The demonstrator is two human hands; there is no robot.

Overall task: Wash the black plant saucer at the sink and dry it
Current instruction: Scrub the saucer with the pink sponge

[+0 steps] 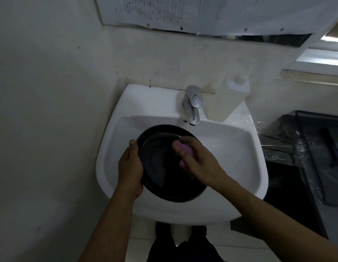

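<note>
Scrubbing looked underway: the black plant saucer (164, 167) hung tilted over the sink (230, 148) basin, its left rim gripped by the left hand (130, 167), while the right hand (198, 157) pressed a pink sponge (185, 150), clutched in its fingers, into the right inner side.

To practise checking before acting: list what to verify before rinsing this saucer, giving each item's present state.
1. The left hand grips the black saucer by its rim: ok.
2. The right hand holds the purple pad inside it: ok.
3. Saucer held over the sink: ok.
4. Water from the tap: no stream visible, not ok.
5. Dirt all scrubbed off: cannot tell.
</note>
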